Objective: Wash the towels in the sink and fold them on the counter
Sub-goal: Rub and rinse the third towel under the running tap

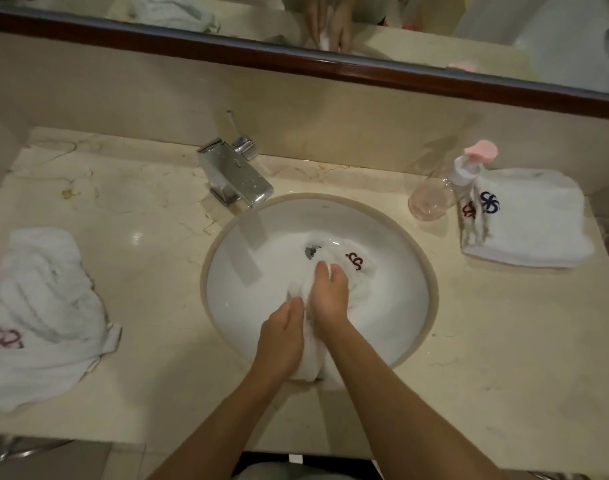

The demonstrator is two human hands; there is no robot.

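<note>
Fingers [325,271] gripping towel [356,268], lengthwise toward drain [310,251]

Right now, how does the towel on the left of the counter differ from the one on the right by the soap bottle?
The left towel lies crumpled and spread loosely; the right towel is folded into a neat, squared stack. The left towel shows one faded reddish emblem near its edge; the right towel shows a dark blue emblem beside a red one. The left towel lies alone; the right towel sits against the soap bottle. Both are white and rest on the counter.
</note>
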